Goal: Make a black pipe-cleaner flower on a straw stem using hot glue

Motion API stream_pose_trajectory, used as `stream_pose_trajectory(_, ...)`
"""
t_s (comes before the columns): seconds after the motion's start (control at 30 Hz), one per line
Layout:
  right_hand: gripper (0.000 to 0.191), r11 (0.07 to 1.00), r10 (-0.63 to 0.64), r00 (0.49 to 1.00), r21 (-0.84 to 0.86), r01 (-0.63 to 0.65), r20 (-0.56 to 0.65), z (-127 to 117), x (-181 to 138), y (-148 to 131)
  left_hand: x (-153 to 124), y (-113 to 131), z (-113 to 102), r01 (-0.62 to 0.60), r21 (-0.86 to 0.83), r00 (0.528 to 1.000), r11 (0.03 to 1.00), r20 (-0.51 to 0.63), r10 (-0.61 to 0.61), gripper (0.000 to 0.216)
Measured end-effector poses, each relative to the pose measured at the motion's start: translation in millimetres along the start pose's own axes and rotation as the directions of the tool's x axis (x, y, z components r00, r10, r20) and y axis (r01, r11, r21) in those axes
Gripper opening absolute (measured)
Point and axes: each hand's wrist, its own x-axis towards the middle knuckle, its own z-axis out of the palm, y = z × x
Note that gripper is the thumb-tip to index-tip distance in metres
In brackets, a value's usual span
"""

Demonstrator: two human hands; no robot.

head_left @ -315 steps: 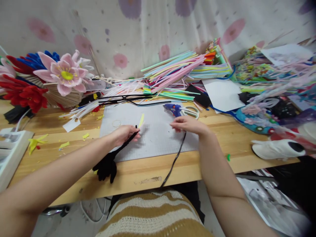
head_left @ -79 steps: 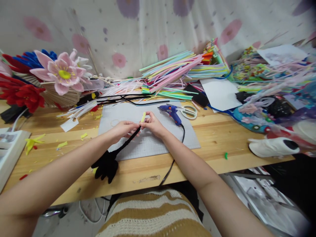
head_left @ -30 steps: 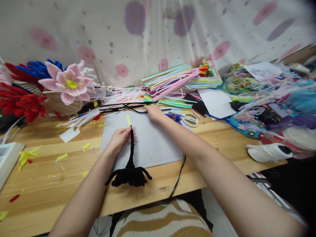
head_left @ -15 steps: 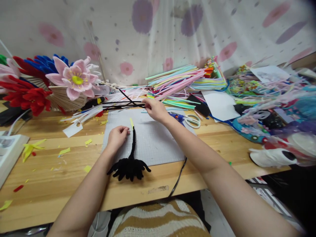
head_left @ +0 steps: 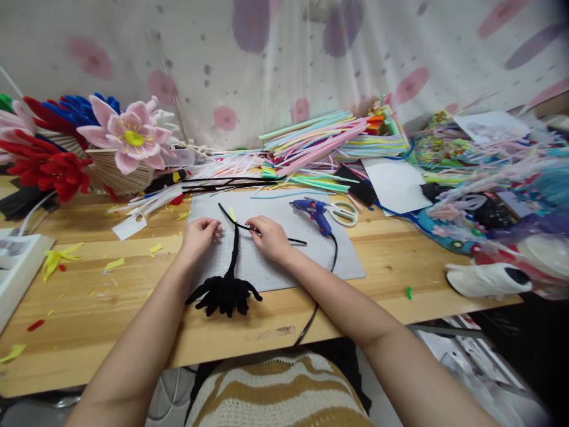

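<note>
My right hand (head_left: 269, 236) pinches a black pipe cleaner (head_left: 297, 241), whose far end slants up to the left across the flower's stem. The black fuzzy flower (head_left: 227, 296) rests with its petals toward me, overhanging the near edge of a grey mat (head_left: 329, 261). Its black-wrapped stem points away and ends in a yellow tip (head_left: 232, 213). Left of the stem, my left hand (head_left: 200, 236) has its fingers curled together; whether anything is between them is hidden.
A blue glue gun (head_left: 313, 212) and white-handled scissors (head_left: 343, 214) lie on the mat's right side. Bundled pipe cleaners (head_left: 320, 142) line the back. Finished fuzzy flowers (head_left: 128, 133) stand at left. A white power strip (head_left: 18, 267) sits at the left edge; yellow scraps dot the wood.
My right hand has come back from the black pipe cleaners at the rear, bringing one beside the stem. My left hand stays left of the stem. The glue gun is now uncovered.
</note>
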Motion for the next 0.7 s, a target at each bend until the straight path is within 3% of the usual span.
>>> stream_pose_trajectory(0.23,0.021,0.993,0.106,0.994,0.06,-0.106,-0.006,-17,-21,21,5,13,-4,-0.03,0.219,0.994,0.975,0.105,0.007,0.021)
stream_pose_trajectory(0.33,0.01,0.948,0.217,0.976,0.239,-0.211,0.004,-20,-19,25,3,20,-1,-0.033,0.241,0.992,0.97,0.127,0.002,0.02)
stream_pose_trajectory(0.4,0.009,0.837,0.325,0.945,0.459,-0.299,0.022,-23,-11,24,1,27,1,-0.021,0.217,0.991,0.976,0.13,-0.008,0.019)
stream_pose_trajectory(0.5,0.015,0.523,0.428,0.891,0.762,-0.381,0.152,-29,6,17,0,34,3,0.024,0.176,0.991,0.984,0.124,-0.046,0.013)
stream_pose_trajectory(0.6,0.019,0.266,0.394,0.877,0.879,-0.395,0.274,-36,23,11,1,37,2,0.037,0.246,0.995,0.969,0.082,-0.059,0.012)
stream_pose_trajectory(0.7,0.021,0.118,0.369,0.875,0.918,-0.378,0.312,-40,37,7,0,38,0,0.0,0.323,0.994,0.946,0.103,-0.036,0.023)
